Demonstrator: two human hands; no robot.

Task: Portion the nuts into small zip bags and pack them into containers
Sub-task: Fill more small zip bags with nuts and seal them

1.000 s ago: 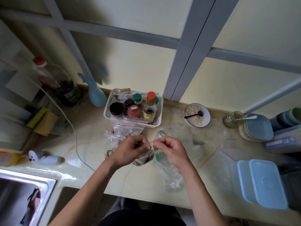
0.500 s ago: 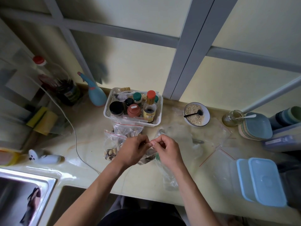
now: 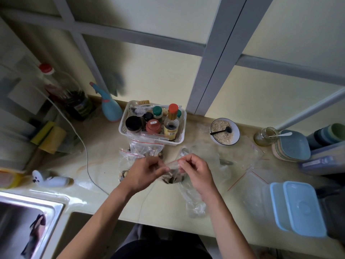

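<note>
A small clear zip bag (image 3: 172, 172) with a red seal strip and dark nuts inside hangs between my hands above the counter. My left hand (image 3: 145, 171) pinches the seal at its left end. My right hand (image 3: 196, 170) pinches it at the right end. Behind my left hand lie two filled zip bags (image 3: 144, 149) with red strips. Empty clear bags (image 3: 240, 159) are spread on the counter to the right. Light blue lidded containers (image 3: 298, 206) sit at the right front edge.
A white basket (image 3: 179, 140) of bottles and jars stands behind the bags. A bowl (image 3: 225, 134) of crumbs with a black spoon and a glass jar (image 3: 265, 136) stand further right. Stacked plates (image 3: 293, 146) are at the far right. The steel sink (image 3: 28, 221) is at the lower left.
My hands have drawn slightly apart along the bag's seal and the red strip shows between them. Nothing else moved.
</note>
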